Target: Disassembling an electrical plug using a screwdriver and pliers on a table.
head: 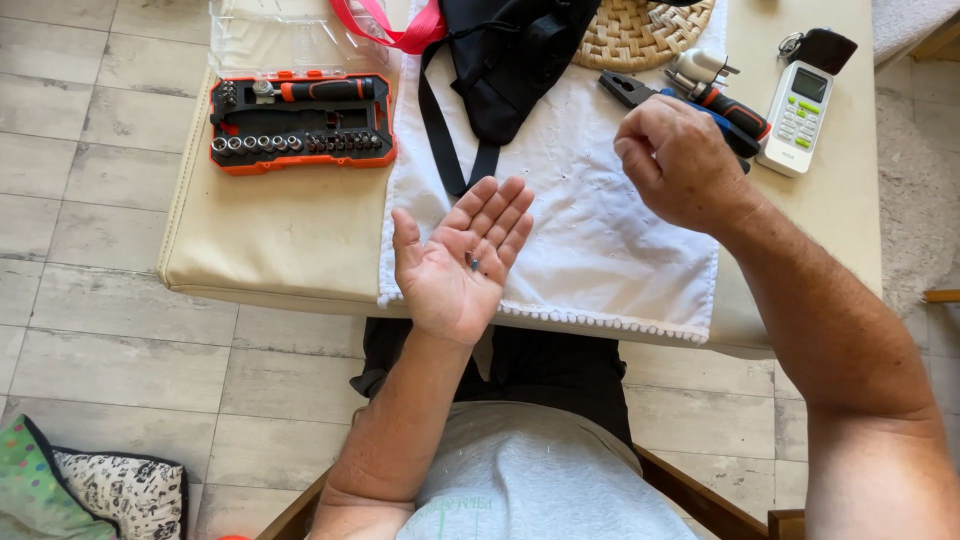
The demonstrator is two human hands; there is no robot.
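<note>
My left hand point(462, 260) is held palm up over the near edge of the white cloth point(600, 230), fingers apart, with a tiny dark screw point(474, 264) lying in the palm. My right hand point(680, 160) hovers above the cloth to the right with its fingers curled in; whether it holds anything is hidden. Just behind that hand lie pliers point(625, 90) and a screwdriver with a red and black handle point(735, 110).
An open orange and black socket and bit set point(300, 125) sits at the table's left. A black strapped bag point(505, 60), a woven mat point(640, 35), a white remote control point(797, 115) and keys point(815, 45) lie at the back. Tiled floor surrounds the beige table point(280, 240).
</note>
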